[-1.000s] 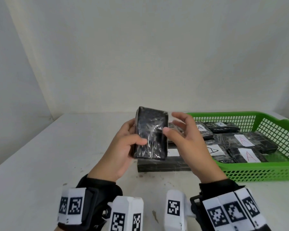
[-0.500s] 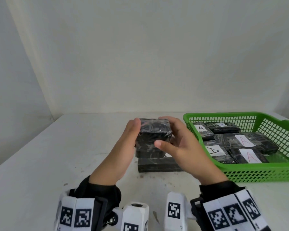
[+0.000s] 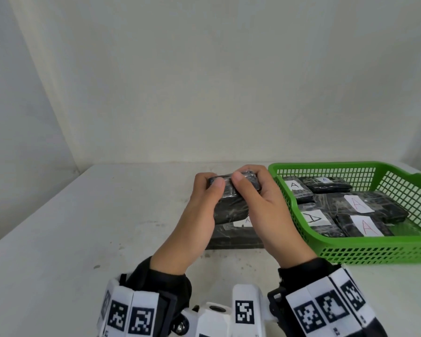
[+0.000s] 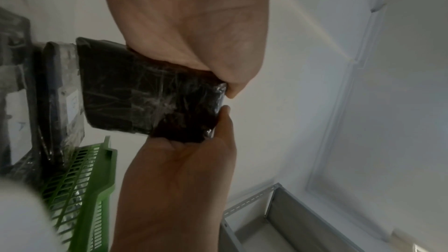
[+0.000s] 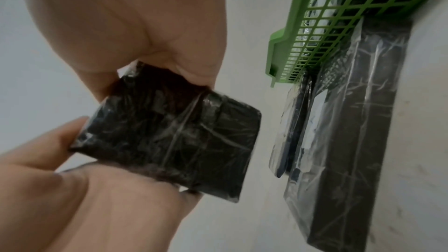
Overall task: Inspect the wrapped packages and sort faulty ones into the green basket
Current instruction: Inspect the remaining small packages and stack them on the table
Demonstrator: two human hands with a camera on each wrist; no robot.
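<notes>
Over the white table (image 3: 83,227), both hands pinch the wrapped package (image 3: 231,205) at its far end, left hand (image 3: 199,215) and right hand (image 3: 272,215) best turning it slowly, grip light, so every face shows.

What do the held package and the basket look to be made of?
Held package: a dark block in clear, glossy film, going by the wrinkles and glints; the core material cannot be told. Green basket: likely moulded plastic, with an even colour and a lattice wall.
</notes>
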